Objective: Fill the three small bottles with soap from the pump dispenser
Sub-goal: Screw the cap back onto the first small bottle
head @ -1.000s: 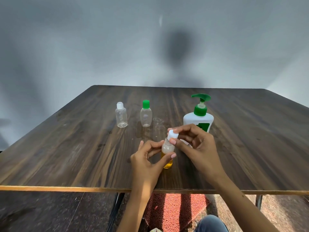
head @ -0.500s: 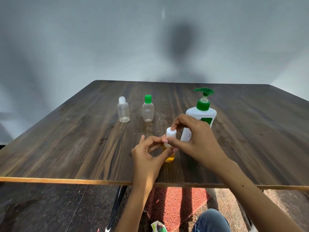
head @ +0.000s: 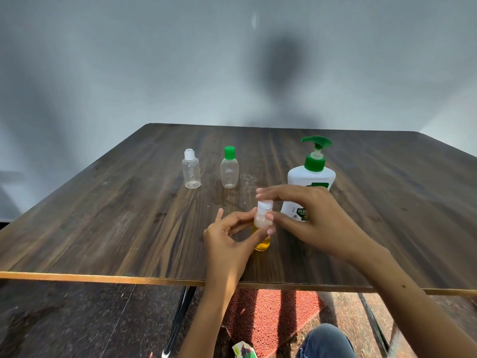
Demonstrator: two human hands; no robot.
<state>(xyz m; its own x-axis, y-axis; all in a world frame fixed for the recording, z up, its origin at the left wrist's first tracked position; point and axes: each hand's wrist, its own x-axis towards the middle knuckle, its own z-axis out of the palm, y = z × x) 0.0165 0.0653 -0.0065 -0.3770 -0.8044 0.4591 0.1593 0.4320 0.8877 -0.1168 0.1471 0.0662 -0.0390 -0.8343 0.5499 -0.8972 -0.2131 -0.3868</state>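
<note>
Head view is showing the left hand [head: 227,236] wrapping its fingers around the body of a small bottle [head: 262,228] standing upright on the tabletop [head: 116,228], near the front edge. The bottle is holding yellow soap in its lower part. The right hand [head: 307,218] is pinching the white cap [head: 265,206] from above, thumb and fingers closed on it, likely screwing it on. The bottle's long axis is running vertical, cap directly under the right fingertips, so the twist is happening around that axis while the left hand is steadying it. The pump dispenser [head: 309,182] is standing just behind the right hand. Two other bottles, white-capped bottle [head: 191,173] and green-capped bottle [head: 229,170], are looking empty, sitting well apart on the far left side, closer to the left hand
</note>
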